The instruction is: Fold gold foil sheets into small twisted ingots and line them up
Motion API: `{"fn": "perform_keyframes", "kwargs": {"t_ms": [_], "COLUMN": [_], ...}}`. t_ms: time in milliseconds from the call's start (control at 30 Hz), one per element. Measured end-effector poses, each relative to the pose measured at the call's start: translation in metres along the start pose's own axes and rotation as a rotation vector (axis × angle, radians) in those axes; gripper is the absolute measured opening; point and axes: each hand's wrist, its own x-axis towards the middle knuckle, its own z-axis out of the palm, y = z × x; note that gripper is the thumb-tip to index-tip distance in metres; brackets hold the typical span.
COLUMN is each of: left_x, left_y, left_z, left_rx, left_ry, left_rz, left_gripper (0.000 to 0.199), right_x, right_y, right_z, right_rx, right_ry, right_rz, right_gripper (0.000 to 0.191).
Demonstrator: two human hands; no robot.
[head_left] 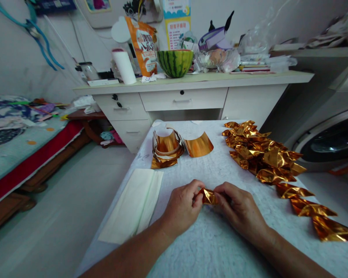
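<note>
A small piece of shiny gold foil [209, 196] is held between my two hands above the cloth-covered table. My left hand [184, 204] pinches its left end, and my right hand [239, 206] pinches its right end. Behind them lie a curled stack of gold foil sheets [167, 144] and, just right of it, a single curved sheet [199, 145]. Along the right side is a pile of folded gold foil pieces [261, 152], with several more trailing toward the front right corner. A flat stack of pale paper [130, 204] rests at the left edge.
Beyond the table [185, 247] stands a white desk [188, 83] bearing a cut watermelon [175, 63], an orange bag [144, 48], a white roll [124, 66] and plastic bags. A bed [26, 143] is at left, a front-loading washing machine [333, 135] at right.
</note>
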Motion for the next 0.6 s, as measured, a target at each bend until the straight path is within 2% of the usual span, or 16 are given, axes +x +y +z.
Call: {"fn": "perform_keyframes", "kwargs": {"t_ms": [167, 367, 500, 600], "left_x": [0.0006, 0.0013, 0.0005, 0.0], "left_y": [0.0012, -0.0002, 0.0024, 0.0048], "left_z": [0.0006, 0.003, 0.0006, -0.0027], "left_rx": [0.014, 0.052, 0.075, 0.058], "left_ry": [-0.007, 0.051, 0.008, 0.025], "left_rz": [-0.007, -0.023, 0.029, 0.008], "left_gripper": [0.022, 0.028, 0.024, 0.022], "right_x": [-0.0001, 0.0007, -0.0008, -0.0015], "right_y": [-0.0014, -0.0022, -0.0005, -0.0011], "right_z": [-0.0001, -0.0002, 0.0007, 0.0004], "right_rx": [-0.042, -0.014, 0.016, 0.03], "right_ry": [0.002, -0.057, -0.003, 0.001], "right_rz": [-0.055, -0.084, 0.033, 0.097], "right_gripper": [0.015, 0.014, 0.01, 0.011]}}
